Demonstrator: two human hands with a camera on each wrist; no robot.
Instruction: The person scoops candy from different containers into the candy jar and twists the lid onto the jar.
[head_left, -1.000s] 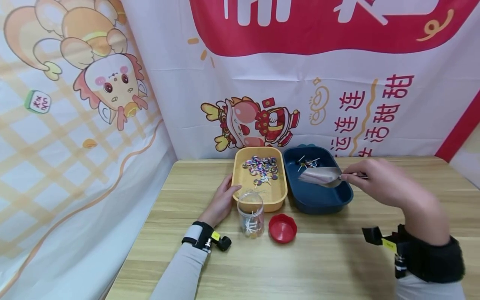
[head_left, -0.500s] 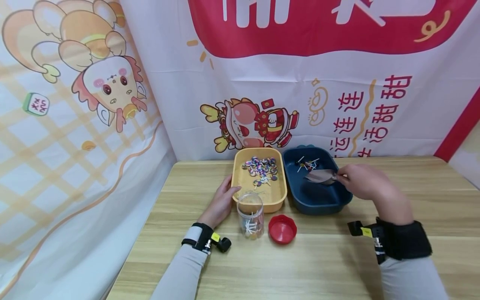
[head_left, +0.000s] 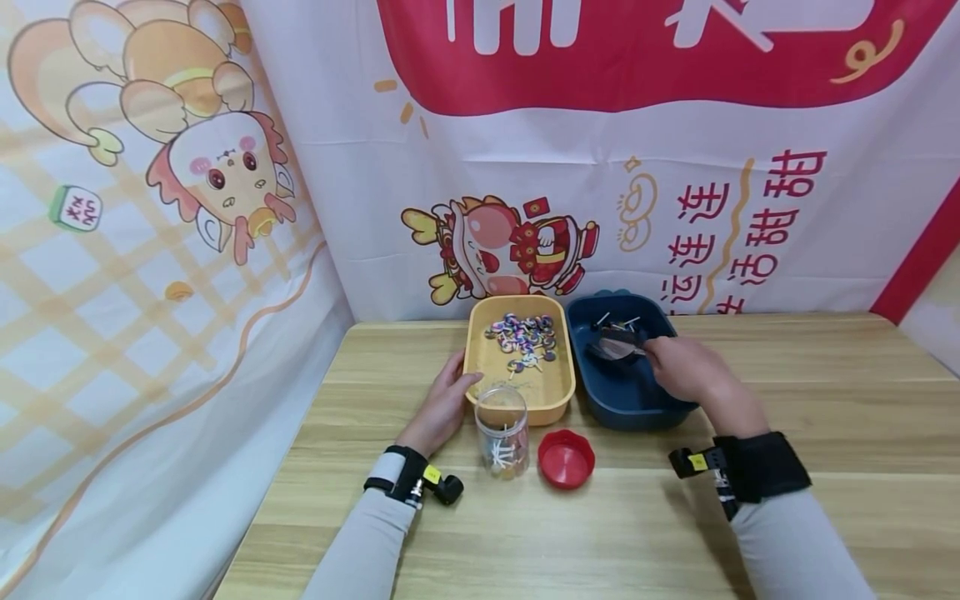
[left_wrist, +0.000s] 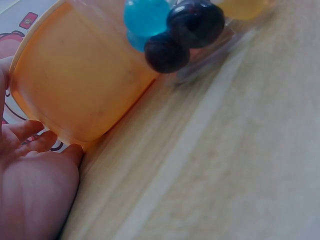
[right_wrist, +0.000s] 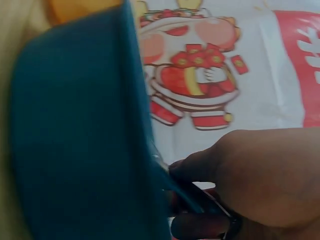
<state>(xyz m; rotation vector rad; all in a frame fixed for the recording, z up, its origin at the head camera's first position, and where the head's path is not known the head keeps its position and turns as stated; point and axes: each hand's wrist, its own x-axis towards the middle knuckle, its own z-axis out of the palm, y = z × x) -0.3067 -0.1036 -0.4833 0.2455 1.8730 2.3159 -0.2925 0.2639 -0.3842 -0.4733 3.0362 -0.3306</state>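
My right hand grips the handle of a small metal scoop and holds it low inside the dark blue tray, by a few lollipops at the tray's far end. The right wrist view is filled by the blue tray's wall, with my right hand over its rim. My left hand rests with straight fingers against the left side of the yellow tray, which holds several colourful lollipops. The left wrist view has my fingers touching the yellow tray's wall.
A clear jar with some lollipops in it stands open in front of the yellow tray, its red lid lying beside it on the wooden table. A printed cloth backdrop hangs right behind the trays.
My right hand has carried the scoop left and down, from above the blue tray's right rim into the tray near the lollipops. The left hand has stayed still.
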